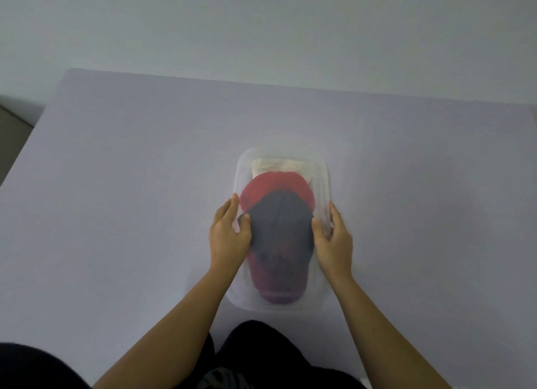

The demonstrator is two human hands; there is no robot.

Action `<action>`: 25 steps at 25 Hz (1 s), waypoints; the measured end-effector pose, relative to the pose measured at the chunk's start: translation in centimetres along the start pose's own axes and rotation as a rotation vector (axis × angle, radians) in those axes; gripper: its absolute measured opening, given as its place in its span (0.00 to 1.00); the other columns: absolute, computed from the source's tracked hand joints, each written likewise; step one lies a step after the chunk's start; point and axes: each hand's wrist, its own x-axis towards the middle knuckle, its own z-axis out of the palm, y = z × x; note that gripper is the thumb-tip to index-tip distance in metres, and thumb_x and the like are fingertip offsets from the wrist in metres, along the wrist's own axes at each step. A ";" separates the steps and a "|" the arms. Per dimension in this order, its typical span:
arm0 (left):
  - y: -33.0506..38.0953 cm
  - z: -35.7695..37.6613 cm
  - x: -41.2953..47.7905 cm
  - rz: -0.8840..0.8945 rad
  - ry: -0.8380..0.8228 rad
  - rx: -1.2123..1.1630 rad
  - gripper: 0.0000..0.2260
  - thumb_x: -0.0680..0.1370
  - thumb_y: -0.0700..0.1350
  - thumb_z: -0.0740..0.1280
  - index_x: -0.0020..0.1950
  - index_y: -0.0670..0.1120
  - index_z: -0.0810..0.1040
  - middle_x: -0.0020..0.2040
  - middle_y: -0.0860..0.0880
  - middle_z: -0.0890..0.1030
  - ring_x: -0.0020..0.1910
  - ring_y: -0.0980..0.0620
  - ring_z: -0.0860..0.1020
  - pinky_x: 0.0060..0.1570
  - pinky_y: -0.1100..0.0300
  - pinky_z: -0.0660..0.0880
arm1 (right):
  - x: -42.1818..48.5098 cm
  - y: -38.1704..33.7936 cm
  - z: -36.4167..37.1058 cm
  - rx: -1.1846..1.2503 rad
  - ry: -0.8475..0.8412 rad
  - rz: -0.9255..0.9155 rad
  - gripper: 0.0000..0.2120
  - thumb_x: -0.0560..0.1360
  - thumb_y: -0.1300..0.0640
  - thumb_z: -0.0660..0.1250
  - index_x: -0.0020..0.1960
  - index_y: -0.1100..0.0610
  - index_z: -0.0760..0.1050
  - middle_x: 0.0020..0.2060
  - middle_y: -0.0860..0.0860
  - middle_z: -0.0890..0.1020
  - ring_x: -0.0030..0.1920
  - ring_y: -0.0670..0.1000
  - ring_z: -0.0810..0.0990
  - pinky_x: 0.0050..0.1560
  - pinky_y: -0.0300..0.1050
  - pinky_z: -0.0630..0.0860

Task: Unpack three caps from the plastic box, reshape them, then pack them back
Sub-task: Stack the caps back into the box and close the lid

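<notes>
On the pale desk [130, 185] in front of me sits the clear plastic box [322, 182], long axis running away from me, and all 3 caps lie nested inside it: the dark blue cap [280, 223] on top and nearest, the red cap [270, 186] under it, the cream cap [279, 164] at the far end. My left hand [229, 231] and right hand [334, 237] flank the blue cap, thumbs on its crown edges, fingers spread down the box's side walls; neither hand looks closed on anything, though I cannot tell how firmly the thumbs press. I judge these caps light and soft in the crown, which will crumple under a pinch, while the brim is stiffer. I would take the blue cap by the brim or cradle the crown from both sides. The box looks thin and light, likely to slide or lift with the cap.
</notes>
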 end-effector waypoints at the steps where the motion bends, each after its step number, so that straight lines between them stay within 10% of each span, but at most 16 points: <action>1: 0.0 -0.2 -0.1 0.000 0.001 -0.034 0.22 0.79 0.44 0.62 0.73 0.49 0.65 0.72 0.48 0.69 0.71 0.49 0.67 0.68 0.58 0.63 | -0.1 0.0 0.0 -0.015 0.036 -0.005 0.27 0.77 0.48 0.63 0.74 0.50 0.60 0.71 0.48 0.68 0.69 0.51 0.69 0.67 0.48 0.68; 7: -3.1 -3.1 -0.5 -0.157 -0.302 -0.144 0.35 0.70 0.66 0.65 0.70 0.75 0.47 0.77 0.55 0.60 0.69 0.43 0.69 0.64 0.39 0.70 | -2.3 1.2 -1.5 0.119 0.118 0.040 0.27 0.76 0.45 0.63 0.72 0.48 0.60 0.70 0.46 0.68 0.67 0.49 0.70 0.64 0.49 0.70; 12: -5.8 -3.5 -5.2 -0.371 -0.451 -0.435 0.37 0.64 0.57 0.75 0.69 0.64 0.63 0.68 0.50 0.74 0.60 0.45 0.78 0.50 0.43 0.80 | -7.3 4.6 -2.3 0.296 -0.332 0.131 0.30 0.71 0.45 0.69 0.71 0.47 0.63 0.65 0.42 0.74 0.64 0.46 0.74 0.64 0.48 0.73; 17: -1.1 -2.5 0.4 -0.258 -0.469 -0.518 0.25 0.70 0.44 0.74 0.64 0.60 0.71 0.52 0.53 0.84 0.47 0.49 0.84 0.45 0.43 0.81 | -1.9 2.2 -2.8 0.346 -0.279 0.121 0.37 0.65 0.40 0.71 0.71 0.47 0.65 0.64 0.47 0.77 0.61 0.50 0.77 0.61 0.58 0.76; 25: 7.5 1.5 12.7 -0.283 -0.449 -0.485 0.27 0.73 0.41 0.71 0.69 0.53 0.66 0.53 0.49 0.77 0.48 0.45 0.78 0.41 0.44 0.81 | 12.0 -4.1 -4.0 0.400 -0.307 0.082 0.17 0.76 0.58 0.66 0.63 0.46 0.70 0.56 0.49 0.80 0.53 0.50 0.80 0.40 0.47 0.77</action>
